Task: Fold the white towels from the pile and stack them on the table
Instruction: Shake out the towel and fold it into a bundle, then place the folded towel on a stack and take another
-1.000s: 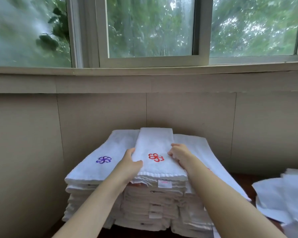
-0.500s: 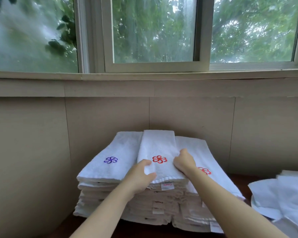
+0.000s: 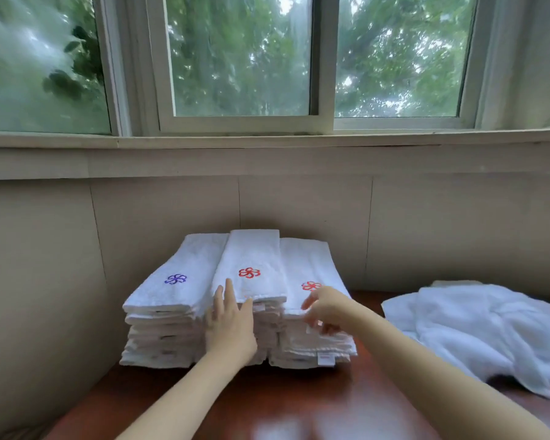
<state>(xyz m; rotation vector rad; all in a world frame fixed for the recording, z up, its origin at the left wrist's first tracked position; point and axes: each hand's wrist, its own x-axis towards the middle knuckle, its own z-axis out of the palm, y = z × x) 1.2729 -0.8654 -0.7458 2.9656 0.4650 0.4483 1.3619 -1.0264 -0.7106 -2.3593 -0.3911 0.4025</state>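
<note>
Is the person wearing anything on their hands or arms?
Nothing visible: the left hand and right hand are bare, with no gloves, rings or watch, and both forearms show no sleeves in view. Motion blur on the right hand could hide small details.

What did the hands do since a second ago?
Both let go of the top middle towel. The left hand slid down, now flat against the middle stack. The right hand moved right to the front of the right stack; its fingers are blurred. The stacks and loose pile stayed put.

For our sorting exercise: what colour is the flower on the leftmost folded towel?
Purple flower; head view.
</note>
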